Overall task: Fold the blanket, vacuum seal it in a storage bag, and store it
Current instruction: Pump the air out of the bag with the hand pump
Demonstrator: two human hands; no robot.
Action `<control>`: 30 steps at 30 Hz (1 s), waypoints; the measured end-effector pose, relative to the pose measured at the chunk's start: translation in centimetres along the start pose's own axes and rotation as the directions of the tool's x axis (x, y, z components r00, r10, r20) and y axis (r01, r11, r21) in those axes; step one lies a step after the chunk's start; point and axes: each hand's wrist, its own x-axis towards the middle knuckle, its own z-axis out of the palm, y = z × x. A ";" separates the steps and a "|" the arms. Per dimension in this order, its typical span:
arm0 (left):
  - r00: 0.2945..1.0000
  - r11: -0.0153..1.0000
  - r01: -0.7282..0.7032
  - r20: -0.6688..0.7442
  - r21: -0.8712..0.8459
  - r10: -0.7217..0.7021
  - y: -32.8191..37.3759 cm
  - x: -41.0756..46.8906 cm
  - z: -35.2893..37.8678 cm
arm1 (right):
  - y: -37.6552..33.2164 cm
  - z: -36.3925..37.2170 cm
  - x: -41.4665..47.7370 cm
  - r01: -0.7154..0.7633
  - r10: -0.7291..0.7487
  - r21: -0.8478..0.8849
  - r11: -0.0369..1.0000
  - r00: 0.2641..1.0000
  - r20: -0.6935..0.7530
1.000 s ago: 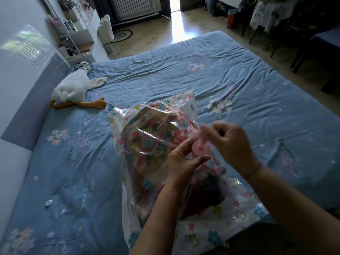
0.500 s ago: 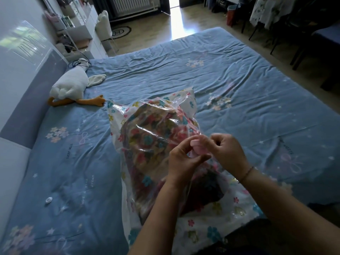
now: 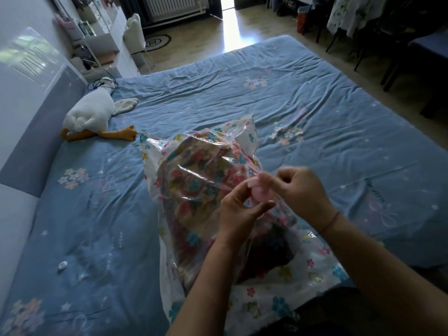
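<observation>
We see a clear storage bag [image 3: 261, 304] printed with small flowers lying on the blue bed [image 3: 303, 93], from the centre of the frame down to the lower edge. Inside it, showing through the plastic, sits the blanket [image 3: 196, 190], a bulky bundle in a red, green and brown flower pattern that fills the bag's middle. The bag's far end stands up loosely above the bundle, and its near end spreads flat toward the bottom right.

Just right of centre both hands meet over the bag at a pink valve [image 3: 259, 194] on its upper side. The left hand [image 3: 238, 212] comes up from the bottom of the frame, thumb and forefinger curled round the valve from the left and below. The right hand [image 3: 301, 190] reaches in from the lower right, its fingers bent and pinching the top of the valve. Its fingertips are blurred, so we cannot tell the exact hold. A thin red string [image 3: 331, 220] circles the right wrist.

At the left of the frame a white plush goose [image 3: 91, 112] with orange feet lies on the bed against the grey headboard [image 3: 36, 132]. In the lower left a small white cap [image 3: 62, 265] lies alone on the sheet, well apart from the bag. Along the top we see a radiator [image 3: 169, 6] and a wooden floor [image 3: 242, 32].
</observation>
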 end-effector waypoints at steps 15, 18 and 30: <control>1.000 1.000 0.014 0.005 -0.019 -0.014 0.4 0.3 -0.2 | -4.0 -2.1 0.5 0.220 -0.194 0.193 0.956 0.970 -0.145; 1.000 1.000 0.013 -0.001 -0.004 -0.013 0.2 0.3 -0.3 | -6.4 -3.5 1.1 0.351 -0.277 0.316 0.882 0.927 -0.254; 1.000 1.000 0.010 0.014 0.016 -0.010 0.5 0.6 -0.3 | -6.0 -3.5 1.3 0.314 -0.266 0.300 0.901 0.945 -0.191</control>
